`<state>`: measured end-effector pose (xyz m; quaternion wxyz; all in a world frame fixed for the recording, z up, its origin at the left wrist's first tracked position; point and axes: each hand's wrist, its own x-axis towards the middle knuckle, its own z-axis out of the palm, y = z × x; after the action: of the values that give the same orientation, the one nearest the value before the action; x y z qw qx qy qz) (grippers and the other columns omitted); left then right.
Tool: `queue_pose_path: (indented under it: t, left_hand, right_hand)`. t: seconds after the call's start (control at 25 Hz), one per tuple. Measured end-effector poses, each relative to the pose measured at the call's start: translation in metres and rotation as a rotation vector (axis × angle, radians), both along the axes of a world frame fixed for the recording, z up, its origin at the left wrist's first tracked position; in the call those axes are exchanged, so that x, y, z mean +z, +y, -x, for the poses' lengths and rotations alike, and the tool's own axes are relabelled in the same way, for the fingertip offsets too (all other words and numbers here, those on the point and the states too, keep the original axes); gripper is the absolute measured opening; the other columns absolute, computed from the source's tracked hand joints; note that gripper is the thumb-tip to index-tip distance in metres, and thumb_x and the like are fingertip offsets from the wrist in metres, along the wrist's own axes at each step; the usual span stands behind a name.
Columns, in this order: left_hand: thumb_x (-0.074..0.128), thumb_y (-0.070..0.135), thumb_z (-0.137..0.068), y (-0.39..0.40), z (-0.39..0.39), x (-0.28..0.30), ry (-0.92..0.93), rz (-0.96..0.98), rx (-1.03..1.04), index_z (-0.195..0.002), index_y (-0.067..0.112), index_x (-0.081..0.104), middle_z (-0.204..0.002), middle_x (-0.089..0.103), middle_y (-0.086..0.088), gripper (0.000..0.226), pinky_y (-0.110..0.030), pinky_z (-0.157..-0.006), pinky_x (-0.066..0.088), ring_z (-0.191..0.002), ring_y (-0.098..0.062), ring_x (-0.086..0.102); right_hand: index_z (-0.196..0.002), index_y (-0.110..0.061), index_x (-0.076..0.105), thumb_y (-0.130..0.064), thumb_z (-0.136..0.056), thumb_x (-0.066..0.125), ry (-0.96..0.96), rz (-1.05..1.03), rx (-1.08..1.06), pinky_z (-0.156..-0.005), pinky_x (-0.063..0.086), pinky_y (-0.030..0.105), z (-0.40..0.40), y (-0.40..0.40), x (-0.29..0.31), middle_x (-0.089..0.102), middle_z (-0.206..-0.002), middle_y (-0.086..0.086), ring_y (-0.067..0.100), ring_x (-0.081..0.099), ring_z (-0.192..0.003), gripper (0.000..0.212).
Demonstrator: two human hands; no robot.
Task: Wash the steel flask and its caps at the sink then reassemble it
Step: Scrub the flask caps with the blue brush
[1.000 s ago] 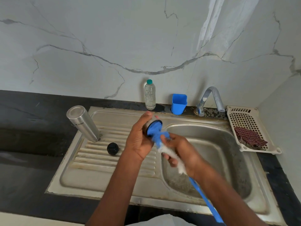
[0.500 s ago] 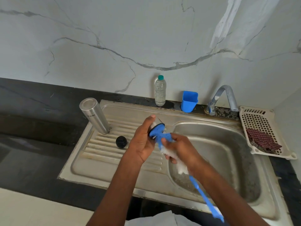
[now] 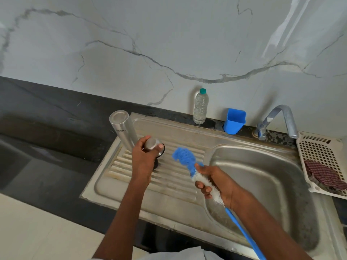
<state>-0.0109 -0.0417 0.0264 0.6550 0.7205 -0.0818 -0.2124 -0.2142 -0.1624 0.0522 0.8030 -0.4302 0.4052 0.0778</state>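
Left hand (image 3: 143, 160) now sits over the ribbed drainboard (image 3: 180, 177), away from the brush. Half a second back the two hands were together above the basin edge, brush head pushed into the steel cap; that contact is broken. Left grip: fingers and thumb curled around the steel cap (image 3: 153, 145), domed side up, dark rim showing just right of the thumb. Whether the cap touches the drainboard or hangs just above it cannot be told.

A dark round piece (image 3: 156, 165) peeps out directly below the left grip, mostly hidden by the palm; probably the small black cap that lay on the ribs earlier.

Right hand (image 3: 216, 182) closes around the white bristle section of the bottle brush (image 3: 185, 159); blue sponge head points up and left toward the cap, well apart from it. Blue handle trails down behind the wrist.

Steel flask (image 3: 124, 131) stands inverted on the drainboard, immediately behind and left of the left grip, close to the knuckles, apparently not touching.

Reading: scrubbing of this cap looks finished and it is being parked beside the flask. Likely next is the black cap. No running water visible at the tap (image 3: 277, 119), so rinsing seems outstanding. Reassembly not yet begun.
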Motion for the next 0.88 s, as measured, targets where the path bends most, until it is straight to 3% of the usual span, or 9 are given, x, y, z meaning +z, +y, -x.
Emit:
queue_pose_path:
  t: [0.08, 0.16, 0.24, 0.36, 0.52, 0.88]
  left_hand:
    - [0.090, 0.018, -0.081, -0.008, -0.007, -0.014, -0.221, -0.206, -0.024, -0.127, 0.021, 0.065, -0.116, 0.061, 0.001, 0.053, -0.016, -0.078, 0.054, -0.090, 0.000, 0.064]
    - [0.092, 0.022, -0.078, -0.024, -0.020, -0.032, -0.430, -0.425, -0.075, -0.128, 0.019, 0.065, -0.122, 0.060, -0.003, 0.058, -0.034, -0.095, 0.053, -0.106, -0.018, 0.061]
    - [0.089, 0.021, -0.080, -0.041, -0.030, -0.046, -0.525, -0.568, -0.132, -0.130, 0.015, 0.064, -0.121, 0.064, -0.009, 0.056, -0.043, -0.099, 0.050, -0.112, -0.029, 0.060]
    - [0.077, 0.018, -0.092, -0.058, -0.042, -0.059, -0.576, -0.736, -0.239, -0.138, 0.010, 0.056, -0.129, 0.061, -0.013, 0.052, -0.040, -0.100, 0.045, -0.119, -0.032, 0.059]
    - [0.067, 0.019, -0.097, -0.069, -0.053, -0.073, -0.596, -0.898, -0.290, -0.132, 0.006, 0.049, -0.131, 0.056, -0.017, 0.041, -0.040, -0.098, 0.046, -0.118, -0.034, 0.059]
    - [0.067, 0.007, -0.085, -0.068, -0.055, -0.097, -0.567, -0.997, -0.244, -0.125, 0.003, 0.049, -0.127, 0.057, -0.020, 0.044, -0.041, -0.101, 0.046, -0.118, -0.037, 0.057]
  right_hand:
    - [-0.103, -0.013, 0.063, -0.045, -0.100, 0.060, 0.065, 0.065, 0.002, -0.039, 0.029, 0.022, -0.002, 0.004, -0.005, 0.054, -0.064, 0.006, 0.009, 0.036, -0.040, 0.033]
    - [-0.107, -0.013, 0.065, -0.043, -0.101, 0.060, 0.085, 0.111, 0.001, -0.040, 0.030, 0.022, -0.008, 0.005, -0.009, 0.055, -0.065, 0.007, 0.010, 0.038, -0.042, 0.031]
    - [-0.109, -0.014, 0.066, -0.042, -0.102, 0.060, 0.077, 0.123, -0.008, -0.041, 0.030, 0.023, -0.012, 0.003, -0.014, 0.055, -0.065, 0.007, 0.011, 0.038, -0.043, 0.030]
    - [-0.108, -0.015, 0.066, -0.043, -0.102, 0.060, 0.095, 0.161, 0.006, -0.043, 0.031, 0.024, -0.018, -0.002, -0.020, 0.057, -0.066, 0.007, 0.012, 0.039, -0.043, 0.030]
    - [-0.111, -0.012, 0.066, -0.042, -0.102, 0.060, 0.114, 0.183, 0.014, -0.043, 0.032, 0.024, -0.027, -0.011, -0.026, 0.058, -0.067, 0.008, 0.013, 0.041, -0.043, 0.032]
    - [-0.111, -0.004, 0.066, -0.032, -0.104, 0.060, 0.097, 0.189, 0.014, -0.039, 0.034, 0.020, -0.041, -0.014, -0.026, 0.057, -0.062, 0.007, 0.009, 0.044, -0.039, 0.029]
